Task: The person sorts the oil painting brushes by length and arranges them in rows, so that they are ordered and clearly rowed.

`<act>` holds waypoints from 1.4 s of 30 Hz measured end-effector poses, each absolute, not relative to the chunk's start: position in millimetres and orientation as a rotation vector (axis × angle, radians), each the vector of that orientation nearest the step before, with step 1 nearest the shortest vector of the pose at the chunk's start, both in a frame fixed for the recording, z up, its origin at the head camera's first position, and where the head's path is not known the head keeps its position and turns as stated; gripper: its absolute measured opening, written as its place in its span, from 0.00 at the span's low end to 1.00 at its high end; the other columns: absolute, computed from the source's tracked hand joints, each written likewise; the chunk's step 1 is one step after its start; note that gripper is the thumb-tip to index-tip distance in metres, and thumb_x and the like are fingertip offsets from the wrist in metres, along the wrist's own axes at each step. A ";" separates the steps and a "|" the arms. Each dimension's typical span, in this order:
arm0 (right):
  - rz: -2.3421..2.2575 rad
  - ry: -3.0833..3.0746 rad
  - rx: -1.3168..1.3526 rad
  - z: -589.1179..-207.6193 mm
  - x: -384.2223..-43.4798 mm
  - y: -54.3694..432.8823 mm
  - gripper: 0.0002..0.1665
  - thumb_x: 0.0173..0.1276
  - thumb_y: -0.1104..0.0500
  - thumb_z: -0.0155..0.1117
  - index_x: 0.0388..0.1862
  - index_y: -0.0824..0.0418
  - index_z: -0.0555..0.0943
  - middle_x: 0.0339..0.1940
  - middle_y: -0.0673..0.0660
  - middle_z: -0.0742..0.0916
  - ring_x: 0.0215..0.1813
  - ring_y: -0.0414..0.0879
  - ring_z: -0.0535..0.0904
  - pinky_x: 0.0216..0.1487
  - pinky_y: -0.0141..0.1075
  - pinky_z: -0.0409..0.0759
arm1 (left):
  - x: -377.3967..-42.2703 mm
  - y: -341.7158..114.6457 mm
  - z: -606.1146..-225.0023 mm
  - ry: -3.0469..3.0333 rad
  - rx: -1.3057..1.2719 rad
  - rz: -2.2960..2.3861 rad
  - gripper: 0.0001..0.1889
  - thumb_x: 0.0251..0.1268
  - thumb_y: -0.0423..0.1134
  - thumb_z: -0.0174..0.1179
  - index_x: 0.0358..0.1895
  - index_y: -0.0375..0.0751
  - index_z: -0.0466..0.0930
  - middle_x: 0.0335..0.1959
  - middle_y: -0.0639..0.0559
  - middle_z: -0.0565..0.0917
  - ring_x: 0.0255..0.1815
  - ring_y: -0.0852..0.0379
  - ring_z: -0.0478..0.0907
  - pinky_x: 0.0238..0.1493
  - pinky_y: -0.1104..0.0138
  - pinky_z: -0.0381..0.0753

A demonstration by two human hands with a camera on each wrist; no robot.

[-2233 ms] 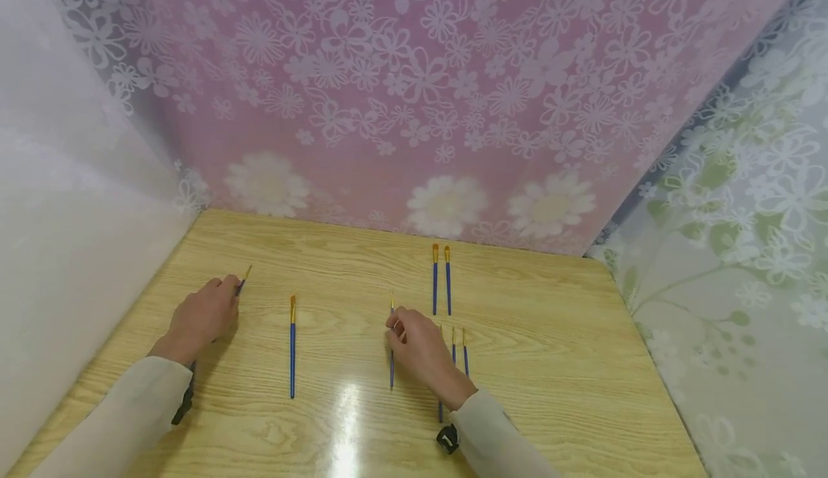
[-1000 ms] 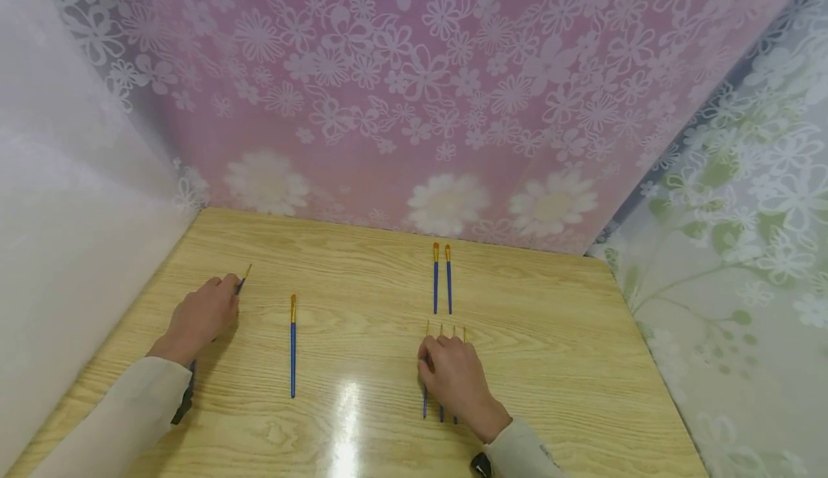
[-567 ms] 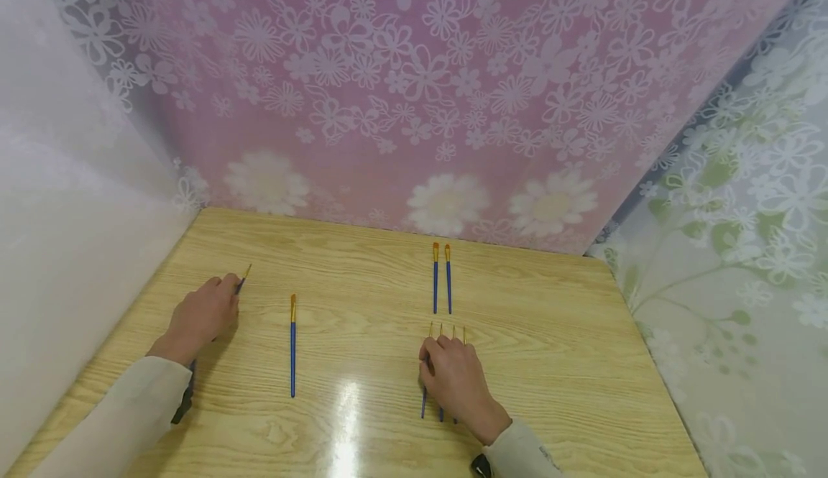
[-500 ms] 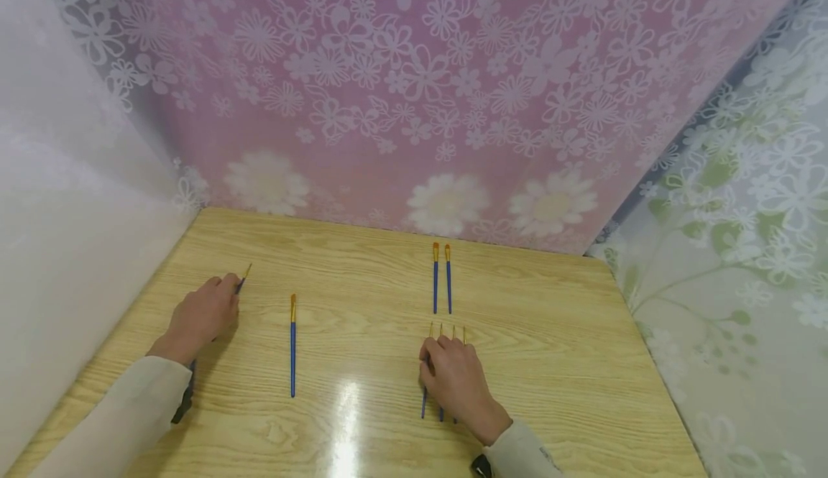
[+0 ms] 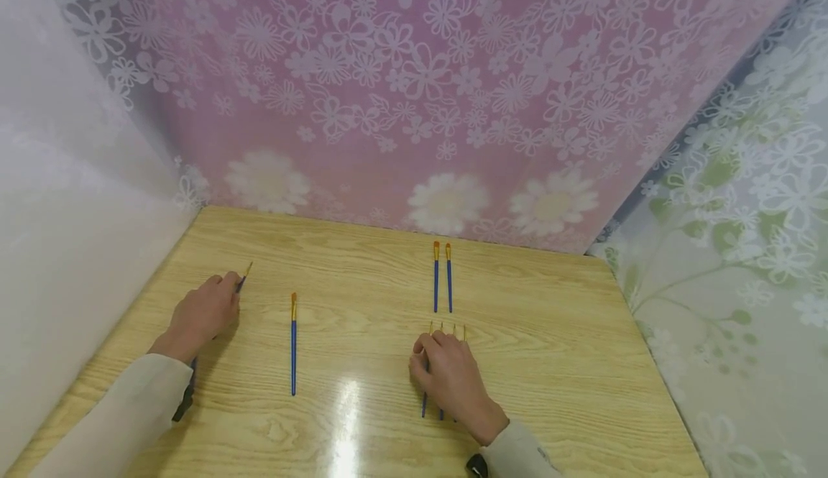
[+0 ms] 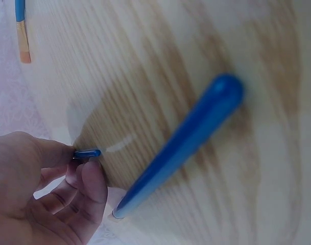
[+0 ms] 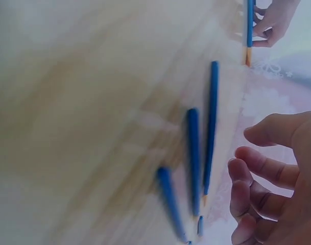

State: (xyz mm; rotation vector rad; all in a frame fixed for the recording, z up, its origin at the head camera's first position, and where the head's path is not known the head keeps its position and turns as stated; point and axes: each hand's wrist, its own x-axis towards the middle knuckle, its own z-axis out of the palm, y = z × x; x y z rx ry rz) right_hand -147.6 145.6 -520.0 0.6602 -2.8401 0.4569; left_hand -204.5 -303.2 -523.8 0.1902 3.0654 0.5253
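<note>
Thumb and fingers of my left hand (image 5: 203, 313) pinch a thin paintbrush (image 6: 88, 153); its gold tip pokes out past the fingers in the head view. Under that wrist, a second blue handle (image 6: 181, 148) shows large in the left wrist view. My right hand (image 5: 453, 374) hovers over a row of several thin paintbrushes (image 7: 194, 158), their gold tips just beyond its knuckles. Its thumb stands apart from the loosely bent fingers, with nothing between them in the right wrist view. The hand hides the middles of those brushes in the head view.
A flat paintbrush (image 5: 294, 348) lies alone between the hands. Two wider brushes, a left one (image 5: 436, 277) and a right one (image 5: 449, 277), lie side by side behind the row. The wooden table (image 5: 362, 269) meets a pink flowered backdrop (image 5: 362, 104) at its far edge.
My right hand has carried a thin paintbrush rightward from mid-table to the left end of the row, then let go, its thumb spreading away. The left hand has stayed in place.
</note>
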 end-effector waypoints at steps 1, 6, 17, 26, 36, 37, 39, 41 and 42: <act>0.469 -2.827 0.672 -519.3 -148.5 143.1 0.04 0.73 0.59 0.70 0.36 0.53 0.87 0.26 0.43 0.80 0.29 0.38 0.72 0.38 0.36 0.76 | -204.6 -303.5 -524.4 3.067 0.196 0.523 0.18 0.83 0.31 0.53 0.68 0.25 0.69 0.44 0.29 0.82 0.22 0.50 0.71 0.21 0.61 0.71; 0.563 -2.826 0.687 -516.2 -152.0 128.0 0.03 0.74 0.60 0.69 0.38 0.55 0.87 0.29 0.47 0.83 0.32 0.38 0.75 0.37 0.33 0.77 | -204.1 -304.7 -525.7 3.076 0.205 0.514 0.17 0.83 0.31 0.54 0.66 0.25 0.69 0.46 0.28 0.83 0.24 0.49 0.75 0.23 0.58 0.75; 0.839 -2.899 0.694 -506.5 -164.4 91.7 0.03 0.79 0.58 0.68 0.45 0.56 0.87 0.36 0.49 0.85 0.36 0.40 0.76 0.39 0.33 0.77 | -203.2 -304.4 -523.8 3.092 0.202 0.525 0.17 0.83 0.30 0.54 0.66 0.25 0.70 0.45 0.28 0.82 0.22 0.51 0.72 0.20 0.61 0.72; 1.031 -2.966 0.656 -503.6 -175.1 59.3 0.09 0.82 0.56 0.64 0.52 0.58 0.87 0.41 0.51 0.84 0.36 0.40 0.73 0.39 0.32 0.76 | -204.0 -304.1 -525.4 3.097 0.193 0.506 0.16 0.83 0.31 0.55 0.65 0.26 0.70 0.43 0.31 0.82 0.23 0.50 0.72 0.21 0.59 0.71; 1.078 -2.991 0.638 -507.7 -183.9 29.7 0.16 0.81 0.54 0.67 0.60 0.60 0.87 0.45 0.51 0.85 0.41 0.40 0.76 0.42 0.32 0.77 | -203.9 -301.0 -521.9 3.096 0.175 0.506 0.17 0.82 0.30 0.56 0.66 0.25 0.71 0.45 0.29 0.83 0.27 0.48 0.77 0.24 0.55 0.78; 1.078 -2.996 0.636 -508.2 -184.0 27.3 0.17 0.81 0.54 0.67 0.61 0.60 0.87 0.46 0.51 0.85 0.42 0.40 0.77 0.43 0.32 0.77 | -204.1 -301.1 -521.5 3.092 0.171 0.508 0.17 0.82 0.30 0.56 0.66 0.25 0.71 0.45 0.29 0.83 0.27 0.48 0.77 0.24 0.55 0.78; 1.089 -2.995 0.645 -508.5 -184.2 22.7 0.18 0.81 0.53 0.67 0.63 0.60 0.86 0.46 0.51 0.85 0.43 0.40 0.78 0.44 0.32 0.78 | -203.9 -301.1 -520.6 3.093 0.171 0.504 0.17 0.82 0.30 0.56 0.66 0.25 0.70 0.46 0.28 0.83 0.27 0.48 0.77 0.25 0.55 0.78; 1.095 -2.996 0.653 -508.5 -184.6 17.9 0.19 0.81 0.53 0.67 0.64 0.61 0.86 0.47 0.51 0.85 0.44 0.41 0.78 0.44 0.32 0.79 | -203.6 -301.3 -520.2 3.098 0.177 0.503 0.17 0.82 0.30 0.56 0.65 0.24 0.71 0.45 0.28 0.83 0.26 0.48 0.77 0.24 0.55 0.78; 1.099 -2.999 0.655 -508.3 -184.6 15.3 0.20 0.82 0.53 0.67 0.65 0.61 0.86 0.48 0.51 0.85 0.44 0.42 0.79 0.45 0.32 0.79 | -203.5 -301.5 -520.3 3.101 0.181 0.502 0.17 0.82 0.30 0.56 0.65 0.24 0.70 0.45 0.28 0.83 0.26 0.48 0.77 0.24 0.55 0.77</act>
